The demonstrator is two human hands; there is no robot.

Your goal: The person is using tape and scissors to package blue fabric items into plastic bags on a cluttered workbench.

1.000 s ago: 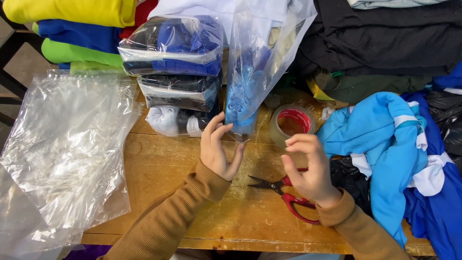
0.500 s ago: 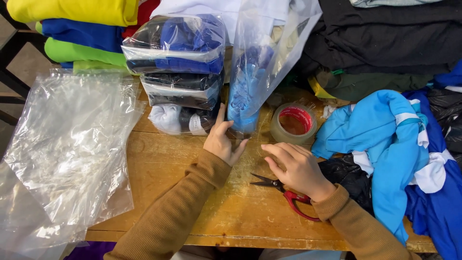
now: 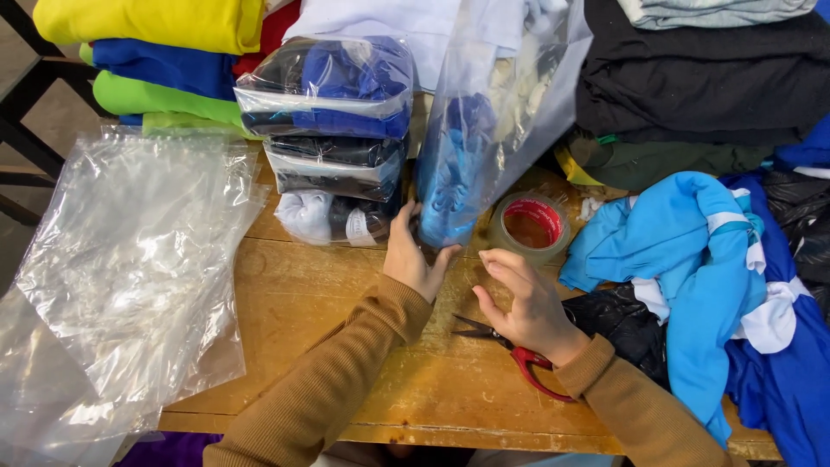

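Head view: left hand (image 3: 413,257) grips bag (image 3: 471,147) base, steadying it upright; right hand (image 3: 526,304) hovers loose, seemingly empty, near tape (image 3: 528,226)

Left hand (image 3: 413,256) reaches forward on a bent, brown-sleeved arm, fingers curled, just left of the tape roll (image 3: 527,227). Right hand (image 3: 521,301) hovers below that roll, fingers spread and loosely bent.

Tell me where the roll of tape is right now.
In the head view, the roll of clear tape lies on the wooden table, just beyond the right hand, between the upright bagged blue garment and the light blue shirt.
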